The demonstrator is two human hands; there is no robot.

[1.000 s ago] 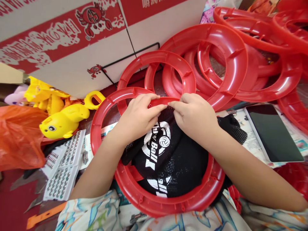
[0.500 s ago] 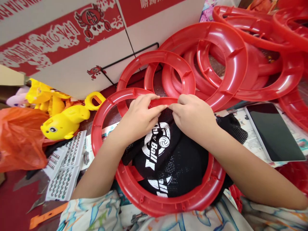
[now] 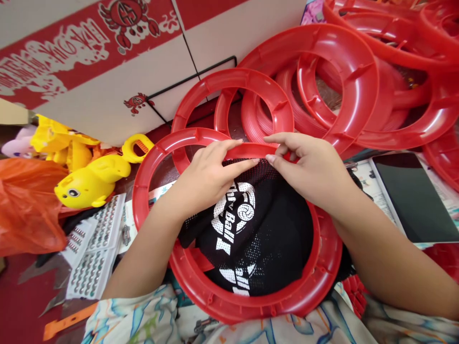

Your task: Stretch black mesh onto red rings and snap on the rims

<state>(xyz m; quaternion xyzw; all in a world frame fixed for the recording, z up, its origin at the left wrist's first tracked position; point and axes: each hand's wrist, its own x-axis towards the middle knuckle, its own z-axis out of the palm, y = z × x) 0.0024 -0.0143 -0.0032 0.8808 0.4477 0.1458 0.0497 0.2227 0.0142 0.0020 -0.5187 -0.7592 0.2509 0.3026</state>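
Note:
A red plastic ring (image 3: 211, 298) lies in front of me with black mesh fabric (image 3: 279, 239) stretched over its opening. White lettering and a ball print show on the fabric. My left hand (image 3: 210, 179) grips the far rim of the ring, fingers over its outer side and thumb laid along the fabric's edge. At the same rim, to the right, my right hand (image 3: 310, 165) has the rim between thumb and forefinger, its other fingers curled behind. A gap of rim and mesh shows between the hands. Part of the fabric hangs outside the ring on the right.
More red rings (image 3: 344, 71) are piled at the back right, beside a white carton (image 3: 118, 110). A dark-screened tablet (image 3: 412, 196) lies at right. On the left are a yellow toy (image 3: 93, 181), an orange bag (image 3: 28, 205), trays of small metal balls (image 3: 95, 253) and an orange strip (image 3: 70, 322).
My right hand has moved right along the rim, away from my left hand, and its fingers have spread. The fabric now lies smoother at the far right edge. My left hand stays nearly in place.

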